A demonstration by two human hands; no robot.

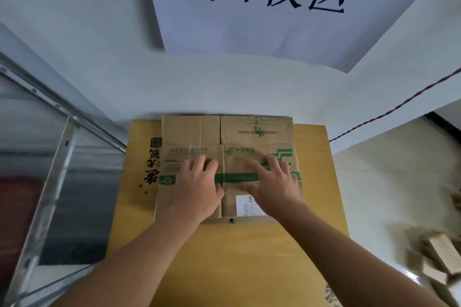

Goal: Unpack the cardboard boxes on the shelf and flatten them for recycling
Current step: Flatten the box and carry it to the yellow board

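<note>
Pressing flat on the cardboard, your left hand (197, 187) lies palm down with its fingers straight and close together. Your right hand (274, 182) lies just beside it, fingers straight and slightly spread, though blurred. Neither hand curls round anything. Both rest on the flattened brown box (249, 137), one on each side of its centre crease, and both cover parts of the green band (237, 178) printed across it. A white label (247, 204) shows on the box's near right part, half hidden under your right wrist.

The brown box lies flat on a larger yellow cardboard sheet (249, 257), toward that sheet's far end. The sheet shows on the left, right and near sides and carries black characters along its left edge.

Far beyond, a white paper sign (274, 32) with large black characters hangs on the wall. A metal shelf frame (57, 157) stands on the left. On the right, a dark twisted cord (389, 112) slants across, and pale wooden blocks (439, 254) lie near on the floor.
</note>
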